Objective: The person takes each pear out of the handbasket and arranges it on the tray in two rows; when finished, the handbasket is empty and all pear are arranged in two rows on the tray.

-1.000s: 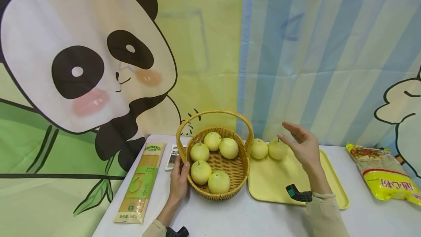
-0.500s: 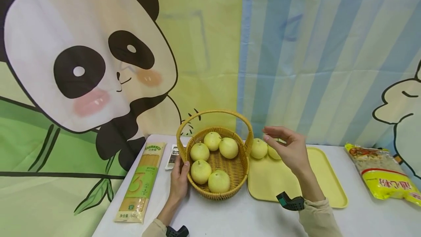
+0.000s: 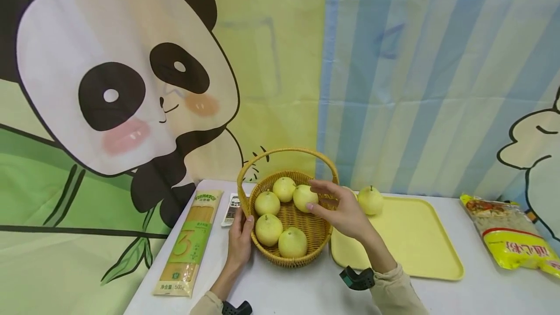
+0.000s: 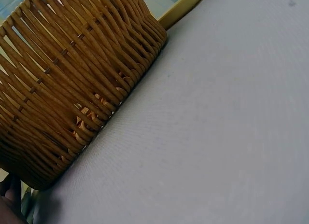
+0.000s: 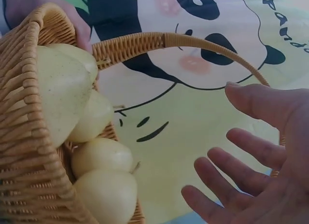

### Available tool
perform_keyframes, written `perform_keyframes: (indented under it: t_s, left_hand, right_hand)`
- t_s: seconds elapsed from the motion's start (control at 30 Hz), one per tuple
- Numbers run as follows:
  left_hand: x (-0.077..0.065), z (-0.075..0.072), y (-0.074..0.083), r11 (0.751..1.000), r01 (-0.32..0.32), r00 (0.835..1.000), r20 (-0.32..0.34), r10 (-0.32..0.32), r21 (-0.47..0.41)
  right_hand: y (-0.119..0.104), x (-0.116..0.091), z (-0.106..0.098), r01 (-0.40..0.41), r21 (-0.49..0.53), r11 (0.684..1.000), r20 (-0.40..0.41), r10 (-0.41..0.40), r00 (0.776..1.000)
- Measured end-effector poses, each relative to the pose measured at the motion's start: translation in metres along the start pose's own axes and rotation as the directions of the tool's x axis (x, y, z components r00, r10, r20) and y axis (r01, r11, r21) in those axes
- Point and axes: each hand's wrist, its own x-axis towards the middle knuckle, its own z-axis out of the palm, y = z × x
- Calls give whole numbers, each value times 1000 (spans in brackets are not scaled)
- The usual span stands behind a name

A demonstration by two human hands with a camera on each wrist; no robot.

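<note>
A round wicker basket (image 3: 306, 252) with a tall arched handle holds several pale yellow-green pears (image 3: 269, 230). My left hand (image 3: 239, 242) grips its left side, thumb at the rim. Over the basket's right side hovers my right hand (image 3: 343, 210), its fingers spread and nothing in the palm in the right wrist view. There the hand (image 5: 260, 156) is apart from the pears (image 5: 104, 156). Another pear (image 3: 370, 201) sits at the back left of the yellow tray (image 3: 415, 237). The left wrist view shows mostly the basket's woven wall (image 4: 82, 74).
Left of the basket lie a long pack of noodles (image 3: 188, 242) and a small white packet (image 3: 230, 210). A yellow-and-clear food bag (image 3: 509, 232) lies at the table's right. A printed panda curtain (image 3: 280, 86) hangs behind the white table (image 3: 315, 290).
My right hand has moved left from above the tray to the basket's right side, now covering one of the tray's two pears. The left hand keeps its hold on the basket.
</note>
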Motion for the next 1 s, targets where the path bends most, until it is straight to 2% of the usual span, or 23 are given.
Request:
perform_keyframes:
  t_s: [0.2, 0.3, 0.47, 0.63, 1.0]
  left_hand:
    - [-1, 1, -3, 1000, 16, 1000, -2, -16, 6]
    - [-1, 1, -4, 1000, 18, 1000, -3, -18, 5]
    - [0, 0, -2, 1000, 17, 1000, 3, -17, 1]
    - [2, -1, -3, 1000, 10, 1000, 5, -10, 7]
    - [1, 0, -6, 1000, 0, 1000, -1, 0, 10]
  right_hand:
    - [6, 16, 13, -62, 13, 998, 16, 62, 998]
    - [9, 27, 18, -104, -69, 992, 54, 108, 993]
    - [14, 44, 23, -177, -192, 965, 104, 200, 974]
    - [19, 54, 25, -231, -193, 954, 113, 256, 960]
    - [27, 68, 30, -290, -176, 941, 152, 317, 936]
